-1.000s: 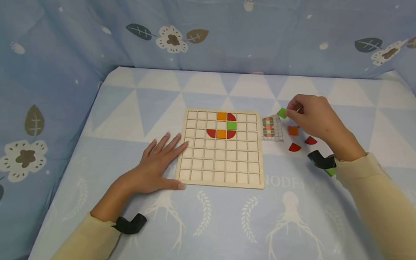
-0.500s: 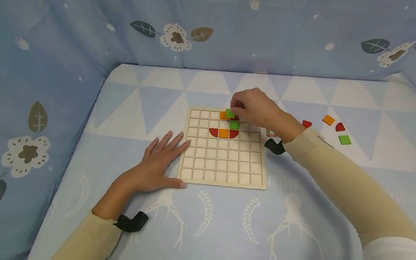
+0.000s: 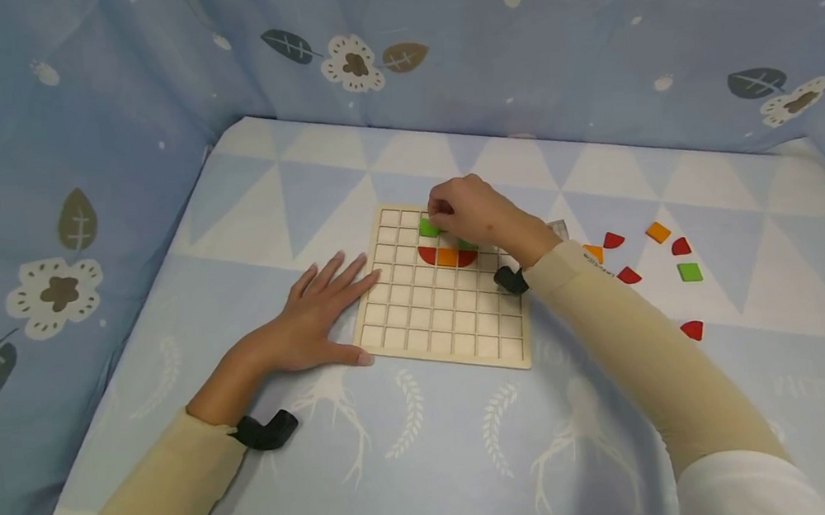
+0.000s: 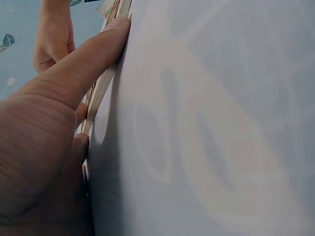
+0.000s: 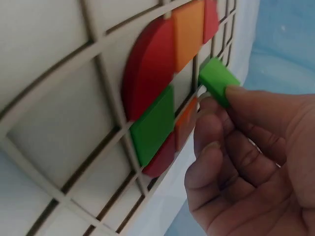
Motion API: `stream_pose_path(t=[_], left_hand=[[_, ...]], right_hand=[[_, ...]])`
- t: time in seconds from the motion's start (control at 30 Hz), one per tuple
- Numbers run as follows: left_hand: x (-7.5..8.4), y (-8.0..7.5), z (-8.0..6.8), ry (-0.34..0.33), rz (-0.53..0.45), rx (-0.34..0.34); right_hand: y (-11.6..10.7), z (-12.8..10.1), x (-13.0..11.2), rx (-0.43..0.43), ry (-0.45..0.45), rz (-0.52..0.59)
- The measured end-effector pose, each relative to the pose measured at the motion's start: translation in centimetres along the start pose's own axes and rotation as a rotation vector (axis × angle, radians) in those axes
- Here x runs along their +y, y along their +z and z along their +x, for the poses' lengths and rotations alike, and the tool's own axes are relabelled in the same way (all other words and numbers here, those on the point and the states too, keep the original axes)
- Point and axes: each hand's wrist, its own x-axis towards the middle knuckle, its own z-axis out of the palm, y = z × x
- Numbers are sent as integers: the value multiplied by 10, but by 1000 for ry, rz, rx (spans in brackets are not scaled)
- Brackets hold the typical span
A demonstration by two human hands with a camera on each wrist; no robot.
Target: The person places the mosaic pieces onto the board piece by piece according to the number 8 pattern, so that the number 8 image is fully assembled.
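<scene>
My left hand lies with fingers spread beside the wooden grid board, fingertips and thumb at its left edge and lower left corner. In the left wrist view the thumb rests along the board's edge. Over the upper part of the board, my right hand pinches a green square tile between thumb and fingers, tilted just above the cells. Close by in the grid sit another green square tile, a red quarter-round tile and an orange square tile. The hand hides some tiles in the head view.
Right of the board lie loose tiles: an orange square, a green square, several red quarter-rounds and an orange piece partly behind the right sleeve. A pattern card is mostly covered by the right wrist.
From beside the card, my right hand has carried the green tile left across to the board, first over its upper right tiles, then further left. My left hand has stayed in place.
</scene>
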Motion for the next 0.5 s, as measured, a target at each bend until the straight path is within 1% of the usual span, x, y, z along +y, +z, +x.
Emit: stream_pose_path(t=[0.17,0.27,0.37,0.5], left_hand=[[-1,2,2,-9,15,3],[-1,2,3,-12,13,4],[0,2,3,-13,7,1],[0,1,3,-11,-2,-4]], right_hand=[[1,1,4,-18,2,28],[2,1,3,-33,11,21],[3,0,2,-39,11,-8],[8,-1,-1,-32,-9,-95]])
